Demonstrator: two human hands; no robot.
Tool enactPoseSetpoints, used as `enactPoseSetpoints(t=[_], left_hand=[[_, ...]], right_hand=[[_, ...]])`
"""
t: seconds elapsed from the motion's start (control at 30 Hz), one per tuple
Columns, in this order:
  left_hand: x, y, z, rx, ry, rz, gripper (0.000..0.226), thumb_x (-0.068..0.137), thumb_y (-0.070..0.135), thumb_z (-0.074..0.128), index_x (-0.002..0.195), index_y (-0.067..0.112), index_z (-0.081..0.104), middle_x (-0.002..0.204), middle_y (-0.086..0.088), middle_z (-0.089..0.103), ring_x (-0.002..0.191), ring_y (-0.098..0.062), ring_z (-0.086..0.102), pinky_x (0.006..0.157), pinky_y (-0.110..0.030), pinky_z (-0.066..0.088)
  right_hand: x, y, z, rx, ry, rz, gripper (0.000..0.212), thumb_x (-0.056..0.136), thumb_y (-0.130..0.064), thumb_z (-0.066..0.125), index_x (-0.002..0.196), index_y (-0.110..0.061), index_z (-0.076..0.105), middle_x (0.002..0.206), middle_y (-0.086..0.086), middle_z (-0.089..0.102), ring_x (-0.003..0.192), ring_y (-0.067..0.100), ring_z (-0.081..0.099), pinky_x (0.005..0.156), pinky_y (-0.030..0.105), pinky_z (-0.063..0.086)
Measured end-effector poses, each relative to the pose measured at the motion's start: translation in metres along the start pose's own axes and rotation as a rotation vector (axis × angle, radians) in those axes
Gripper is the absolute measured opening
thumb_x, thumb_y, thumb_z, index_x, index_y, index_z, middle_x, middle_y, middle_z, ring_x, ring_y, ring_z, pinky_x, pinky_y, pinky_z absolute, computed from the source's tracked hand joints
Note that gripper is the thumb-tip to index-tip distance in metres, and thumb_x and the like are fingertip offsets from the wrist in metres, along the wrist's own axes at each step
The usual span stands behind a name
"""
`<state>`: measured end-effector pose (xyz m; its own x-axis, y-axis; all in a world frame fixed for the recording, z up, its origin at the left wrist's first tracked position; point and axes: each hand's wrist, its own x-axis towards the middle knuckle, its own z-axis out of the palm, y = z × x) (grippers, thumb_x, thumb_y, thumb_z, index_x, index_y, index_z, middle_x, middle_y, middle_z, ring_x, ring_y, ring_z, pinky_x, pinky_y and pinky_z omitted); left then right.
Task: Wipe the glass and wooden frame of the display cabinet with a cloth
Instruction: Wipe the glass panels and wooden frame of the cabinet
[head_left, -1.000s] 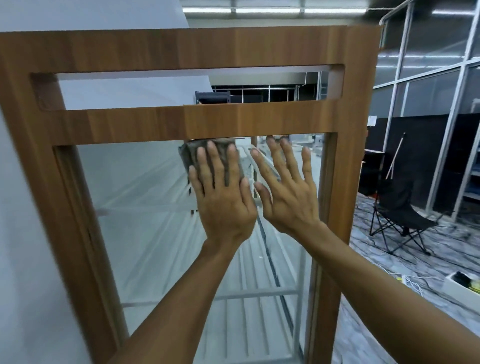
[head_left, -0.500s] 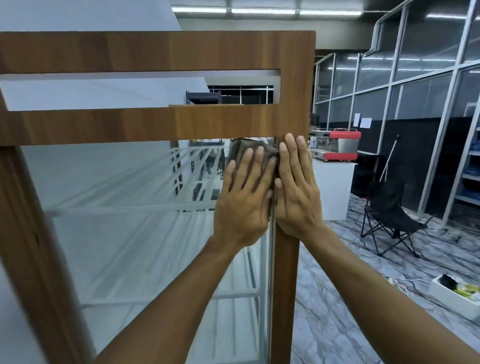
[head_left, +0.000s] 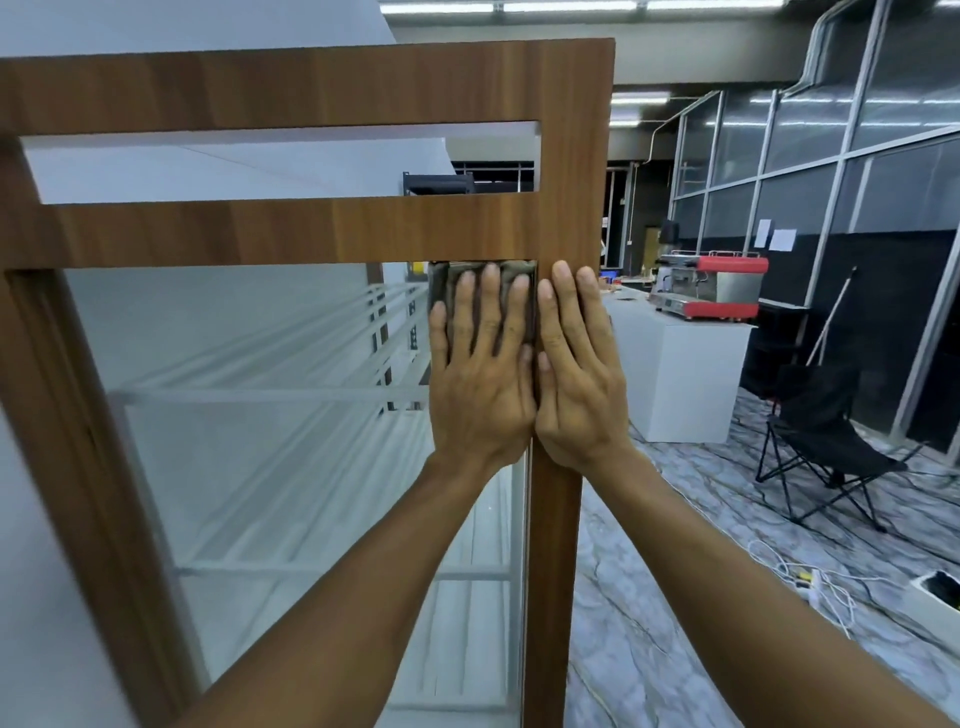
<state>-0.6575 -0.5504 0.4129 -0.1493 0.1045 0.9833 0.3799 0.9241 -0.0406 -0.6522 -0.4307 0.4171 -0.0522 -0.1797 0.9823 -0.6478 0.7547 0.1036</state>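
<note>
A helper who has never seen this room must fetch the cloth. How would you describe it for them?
Find the wooden cabinet. In the top right corner of its big glass pane, just under the crossbar, the cloth lies flat beneath the left hand. It is the only dark, crumpled grey-brown thing there; the right hand beside it rests on bare wood.

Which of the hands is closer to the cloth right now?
Left. The left hand lies flat on the cloth, against the glass; the right hand rests beside it on the wooden post.
</note>
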Motion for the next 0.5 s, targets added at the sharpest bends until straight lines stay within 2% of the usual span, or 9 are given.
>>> enactPoseSetpoints(t=[0.2, 0.3, 0.37, 0.5], left_hand=[[-0.037, -0.021, -0.003, 0.039, -0.056, 0.174, 0.06, 0.109, 0.032, 0.033, 0.162, 0.014, 0.012, 0.17, -0.013, 0.014, 0.159, -0.027, 0.004, 0.13, -0.05, 0.006], [-0.027, -0.016, -0.003, 0.018, -0.028, 0.056, 0.059, 0.109, 0.033, 0.03, 0.163, 0.014, 0.017, 0.17, -0.011, 0.011, 0.159, -0.026, 0.004, 0.13, -0.05, 0.006], [-0.025, -0.014, -0.004, 0.017, -0.04, 0.042, 0.058, 0.109, 0.034, 0.03, 0.163, 0.014, 0.019, 0.17, -0.011, 0.009, 0.159, -0.027, 0.003, 0.13, -0.051, 0.006], [-0.055, -0.049, -0.009, 0.03, -0.067, 0.197, 0.058, 0.109, 0.035, 0.033, 0.162, 0.017, 0.02, 0.169, -0.013, 0.016, 0.16, -0.026, 0.003, 0.13, -0.049, 0.007]], right_hand=[[-0.003, -0.005, -0.002, -0.072, -0.023, 0.034, 0.052, 0.107, -0.017, 0.027, 0.155, 0.003, 0.032, 0.164, 0.022, 0.027, 0.156, 0.034, 0.015, 0.12, 0.064, 0.029], [-0.004, -0.009, -0.002, -0.133, -0.028, 0.053, 0.058, 0.109, -0.028, 0.015, 0.154, 0.004, 0.033, 0.163, 0.024, 0.03, 0.155, 0.04, 0.021, 0.119, 0.066, 0.028], [-0.004, -0.015, -0.001, -0.21, -0.019, 0.079, 0.061, 0.109, -0.031, 0.012, 0.155, 0.002, 0.033, 0.164, 0.022, 0.03, 0.154, 0.04, 0.023, 0.12, 0.069, 0.021], [-0.006, -0.042, 0.013, -0.31, 0.017, 0.146, 0.057, 0.105, -0.023, 0.025, 0.156, 0.003, 0.033, 0.165, 0.023, 0.027, 0.155, 0.038, 0.016, 0.122, 0.07, 0.01]])
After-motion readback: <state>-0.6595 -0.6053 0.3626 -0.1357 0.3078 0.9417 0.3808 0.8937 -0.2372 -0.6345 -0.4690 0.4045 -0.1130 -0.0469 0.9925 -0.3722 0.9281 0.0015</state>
